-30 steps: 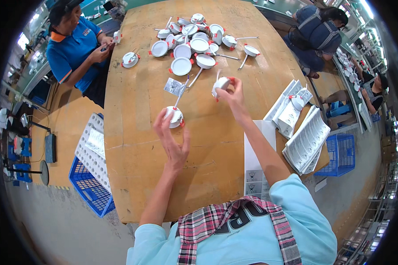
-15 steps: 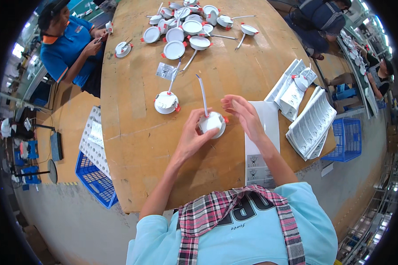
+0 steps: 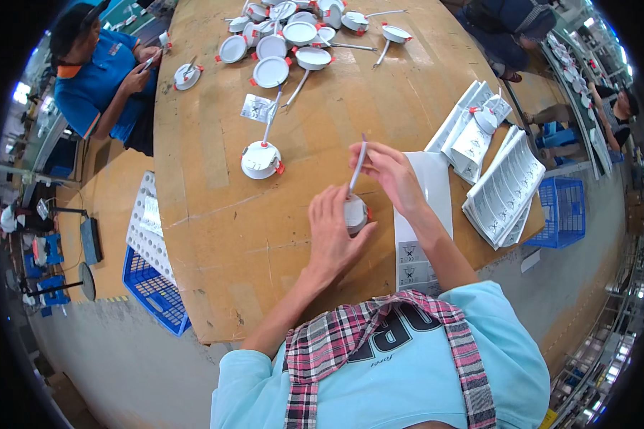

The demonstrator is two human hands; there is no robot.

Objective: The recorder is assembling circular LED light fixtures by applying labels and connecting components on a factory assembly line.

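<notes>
My left hand [image 3: 333,229] lies over a round white lamp fitting [image 3: 355,211] on the wooden table [image 3: 215,214] and holds it down. My right hand [image 3: 386,168] pinches the fitting's thin grey cable [image 3: 356,164] and holds it upright above the fitting. A second white fitting with red clips [image 3: 260,159] sits to the left, its cable running toward the far side. A small printed bag [image 3: 255,109] lies beyond it.
Several white fittings [image 3: 286,36] are piled at the far end. Stacks of flat printed cartons [image 3: 497,179] and a label sheet [image 3: 415,250] lie to the right. Blue crates [image 3: 154,289] stand at both sides. A person in blue [image 3: 104,79] works at the far left; others sit far right.
My right hand brought a fitting from the far pile to the near table, and my left hand left the other fitting and closed over this one. The cable now stands upright.
</notes>
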